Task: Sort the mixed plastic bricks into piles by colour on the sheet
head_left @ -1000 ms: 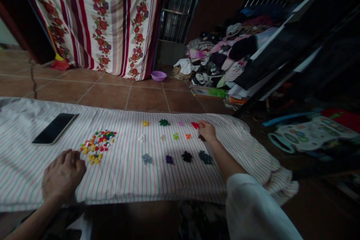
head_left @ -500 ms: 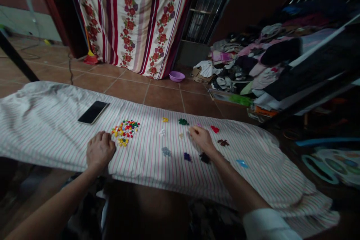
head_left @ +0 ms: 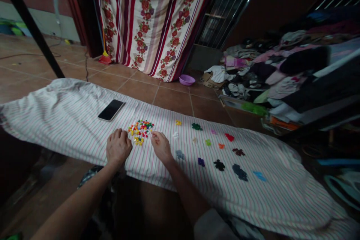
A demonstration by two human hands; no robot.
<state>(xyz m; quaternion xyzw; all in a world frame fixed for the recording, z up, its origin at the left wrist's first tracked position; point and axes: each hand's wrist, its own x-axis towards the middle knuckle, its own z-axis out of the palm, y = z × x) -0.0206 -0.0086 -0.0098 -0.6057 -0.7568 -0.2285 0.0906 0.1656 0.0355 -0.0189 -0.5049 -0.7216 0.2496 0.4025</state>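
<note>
A mixed pile of small coloured pieces lies on the striped cloth. My left hand rests palm down just left of the pile, fingers lying on the cloth with nothing visible under them. At the pile's right edge is my right hand, thumb and fingers pinched together; whatever they hold is too small to make out. Further right, single-colour heaps are spread out, among them green, red, black, dark grey, blue and brown.
A phone lies on the cloth behind my left hand. Beyond the cloth, a purple basin stands on the tiled floor before a flowered curtain. Clothes are heaped at the right.
My right hand has moved left from near the green and beige heaps to the mixed pile, uncovering lime, orange and dark grey heaps. The view has shifted; my left hand stays beside the pile.
</note>
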